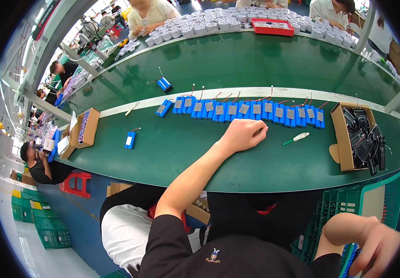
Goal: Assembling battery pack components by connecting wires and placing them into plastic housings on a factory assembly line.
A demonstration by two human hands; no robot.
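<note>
Right hand, nearest and low by the green crates, hangs loosely curled, holding nothing I can see. Left hand rests fisted on the green table, touching the row of blue battery packs; contents unclear. Best to slide packs flat, minding wires. Cardboard box holds black parts; the smaller box holds packs.

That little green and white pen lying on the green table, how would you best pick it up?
Pinch the pen across its middle, coming from above. It lies flat, slanting with the white end up to the right, and bare table surrounds it, so fingers fit either side. The left hand is closest.
</note>
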